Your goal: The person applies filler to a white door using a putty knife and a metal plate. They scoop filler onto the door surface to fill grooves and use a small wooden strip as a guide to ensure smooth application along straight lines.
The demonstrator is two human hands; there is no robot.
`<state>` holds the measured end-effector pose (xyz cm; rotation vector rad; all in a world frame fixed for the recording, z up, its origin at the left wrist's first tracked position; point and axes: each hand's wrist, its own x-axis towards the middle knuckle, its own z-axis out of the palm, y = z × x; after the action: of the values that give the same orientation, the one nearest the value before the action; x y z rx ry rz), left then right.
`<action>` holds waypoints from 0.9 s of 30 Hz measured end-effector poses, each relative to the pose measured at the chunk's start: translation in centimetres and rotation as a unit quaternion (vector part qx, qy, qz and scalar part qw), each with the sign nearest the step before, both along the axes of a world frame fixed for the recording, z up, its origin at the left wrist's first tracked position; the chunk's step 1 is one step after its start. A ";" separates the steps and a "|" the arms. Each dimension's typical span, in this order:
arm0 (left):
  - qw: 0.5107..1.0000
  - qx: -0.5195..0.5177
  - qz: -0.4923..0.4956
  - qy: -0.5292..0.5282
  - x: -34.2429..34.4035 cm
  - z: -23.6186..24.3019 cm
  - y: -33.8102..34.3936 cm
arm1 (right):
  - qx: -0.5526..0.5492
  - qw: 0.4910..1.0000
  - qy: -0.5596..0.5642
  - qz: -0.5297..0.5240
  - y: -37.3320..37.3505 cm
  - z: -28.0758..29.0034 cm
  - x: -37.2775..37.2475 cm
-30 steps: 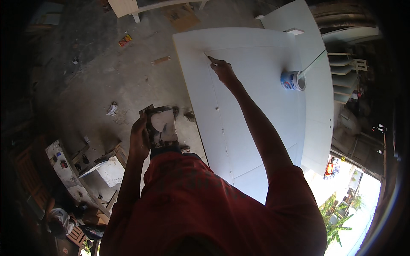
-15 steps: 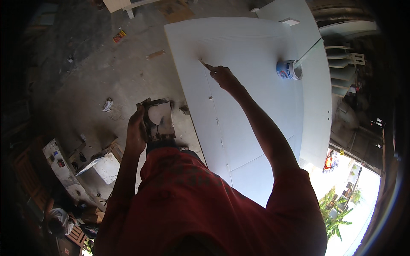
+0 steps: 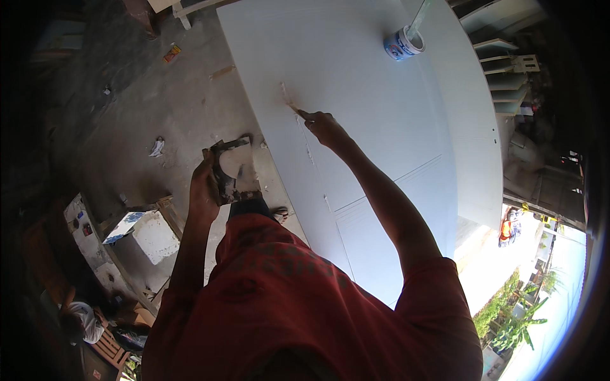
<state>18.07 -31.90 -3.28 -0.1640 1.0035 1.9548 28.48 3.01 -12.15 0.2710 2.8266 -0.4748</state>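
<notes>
A large white panel lies in front of me, with a thin seam running along its left part. My right hand is closed round a putty knife, whose blade touches the panel at the seam. A white smear shows just beyond the blade, and several small white dabs dot the seam nearer to me. At the panel's left side, my left hand grips a dark-stained board carrying a broad patch of pale filler.
An open paint bucket with a stick in it stands on the panel's far right. Another pale panel adjoins on the right, near stacked boards. Scraps and a colourful wrapper lie on the concrete floor at left.
The putty knife has come toward me along the seam, with a white smear now behind its blade. My view has shifted forward, so the bucket appears higher. Left hand still holds the board.
</notes>
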 end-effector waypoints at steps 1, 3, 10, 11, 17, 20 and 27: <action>1.000 -0.002 0.004 0.004 1.7 -0.3 -0.6 | -0.005 1.000 0.015 0.003 -0.3 -0.8 1.6; 1.000 -0.017 -0.006 -0.014 4.6 -0.7 -2.2 | -0.041 0.999 0.026 -0.026 -1.9 -0.7 4.2; 1.000 -0.024 -0.004 -0.011 11.1 0.4 -4.4 | -0.100 0.985 -0.038 -0.135 -6.7 2.4 13.3; 1.000 -0.030 -0.005 -0.008 11.5 0.6 -4.3 | -0.104 0.984 -0.031 -0.144 -7.0 2.2 14.6; 0.999 -0.031 -0.030 0.009 12.6 1.1 -4.0 | -0.125 0.981 -0.013 -0.147 -9.0 1.7 20.7; 1.000 0.007 -0.023 0.016 13.1 2.3 -3.6 | -0.116 0.983 -0.030 -0.136 -10.4 2.3 23.0; 1.000 -0.010 -0.021 0.001 14.1 1.8 -3.1 | -0.136 0.973 -0.049 -0.182 -13.0 2.1 30.0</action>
<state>32.20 -34.98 -1.49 -0.1507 1.0210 1.9073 58.49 -9.96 -10.09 0.7377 2.5783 -0.8876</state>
